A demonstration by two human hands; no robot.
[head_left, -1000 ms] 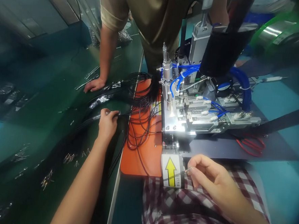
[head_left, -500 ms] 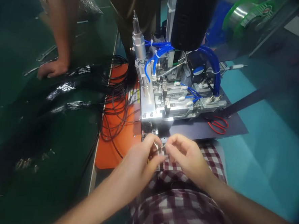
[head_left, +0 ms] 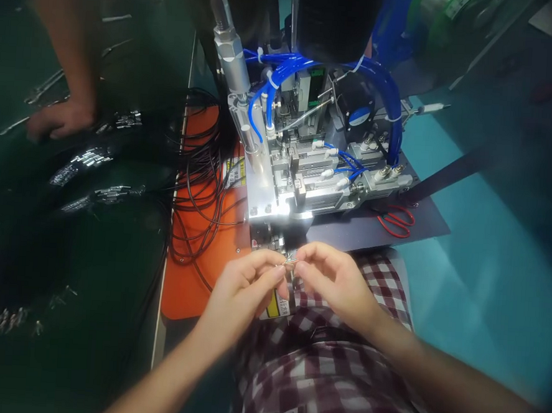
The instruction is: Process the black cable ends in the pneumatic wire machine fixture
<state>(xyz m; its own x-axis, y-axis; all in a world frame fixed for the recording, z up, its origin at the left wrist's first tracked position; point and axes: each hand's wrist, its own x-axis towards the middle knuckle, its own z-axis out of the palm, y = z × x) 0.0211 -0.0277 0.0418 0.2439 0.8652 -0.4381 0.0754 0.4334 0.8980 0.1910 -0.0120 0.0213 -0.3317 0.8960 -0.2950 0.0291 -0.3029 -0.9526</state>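
Observation:
My left hand [head_left: 243, 288] and my right hand [head_left: 334, 278] meet just in front of the metal machine [head_left: 301, 170], fingertips pinched together on a small thin metal piece [head_left: 290, 261], likely a wire end or terminal. Both hands hover over my checked clothing [head_left: 331, 372] and the yellow arrow label [head_left: 277, 305] at the machine's front. The machine has blue air hoses [head_left: 284, 67] and a bright lit base plate.
An orange mat [head_left: 192, 270] with looped black cables [head_left: 198, 170] lies left of the machine. Red scissors [head_left: 397, 220] rest at its right. Another person's hand [head_left: 57, 121] presses on the dark green bench, beside cable bundles [head_left: 95, 177] and scattered metal terminals [head_left: 16, 321].
My left hand left the cable bundle on the green bench and came to meet the right hand in front of the machine. The view shifted down and right.

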